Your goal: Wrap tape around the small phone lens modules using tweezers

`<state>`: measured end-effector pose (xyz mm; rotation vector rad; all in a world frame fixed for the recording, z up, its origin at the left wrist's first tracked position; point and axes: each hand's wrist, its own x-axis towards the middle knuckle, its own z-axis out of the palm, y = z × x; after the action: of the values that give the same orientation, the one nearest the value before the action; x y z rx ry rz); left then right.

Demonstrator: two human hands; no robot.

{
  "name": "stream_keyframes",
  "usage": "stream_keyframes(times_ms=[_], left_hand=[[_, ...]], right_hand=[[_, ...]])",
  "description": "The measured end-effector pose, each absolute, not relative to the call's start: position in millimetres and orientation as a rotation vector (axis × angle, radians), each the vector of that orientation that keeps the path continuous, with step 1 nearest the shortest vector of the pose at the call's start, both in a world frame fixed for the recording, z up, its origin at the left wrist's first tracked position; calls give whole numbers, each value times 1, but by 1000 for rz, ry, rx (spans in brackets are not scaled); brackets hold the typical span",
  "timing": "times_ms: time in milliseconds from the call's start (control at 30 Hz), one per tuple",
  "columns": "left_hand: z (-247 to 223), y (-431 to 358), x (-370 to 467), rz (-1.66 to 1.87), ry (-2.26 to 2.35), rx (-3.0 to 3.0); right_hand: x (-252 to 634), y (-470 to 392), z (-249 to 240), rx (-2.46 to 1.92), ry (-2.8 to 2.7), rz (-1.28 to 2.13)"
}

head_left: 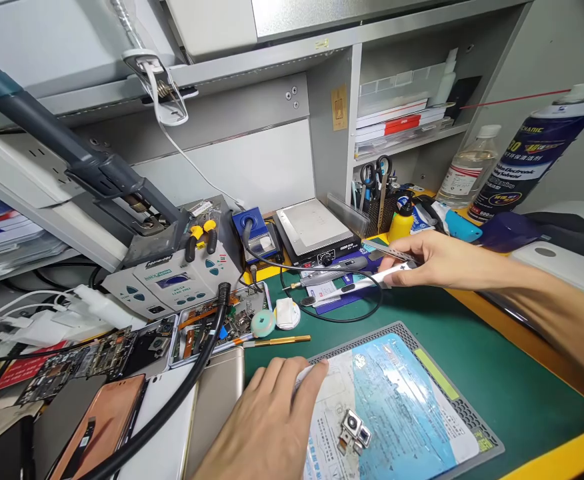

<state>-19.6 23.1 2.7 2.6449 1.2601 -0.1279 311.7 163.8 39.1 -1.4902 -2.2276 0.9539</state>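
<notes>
My right hand (429, 260) is closed on a pair of grey metal tweezers (388, 251) at the back of the green mat. The end of a white brush (367, 283) with dark bristles lies against the same fingers; I cannot tell whether it is gripped too. My left hand (277, 413) rests with fingers stretched out, palm down, at the left edge of a blue and white sheet (397, 400). On that sheet sits a small phone camera module (355, 430), apart from both hands. The sheet lies on a grey perforated-edge pad (489, 440).
A grey soldering station (172, 280), a hot plate (317, 233) and a tray of phone parts (192, 333) stand behind. Phone housings (107, 413) lie left, crossed by a black hose (192, 393). A thin black cable (357, 320) loops near the brush. A spray can (527, 160) stands right.
</notes>
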Motion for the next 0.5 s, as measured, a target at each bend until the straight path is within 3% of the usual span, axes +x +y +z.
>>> stream_keyframes(times_ms=[500], left_hand=[[4, 22, -18, -112, 1278, 2622]], right_hand=[[312, 162, 40, -1516, -2172, 941]])
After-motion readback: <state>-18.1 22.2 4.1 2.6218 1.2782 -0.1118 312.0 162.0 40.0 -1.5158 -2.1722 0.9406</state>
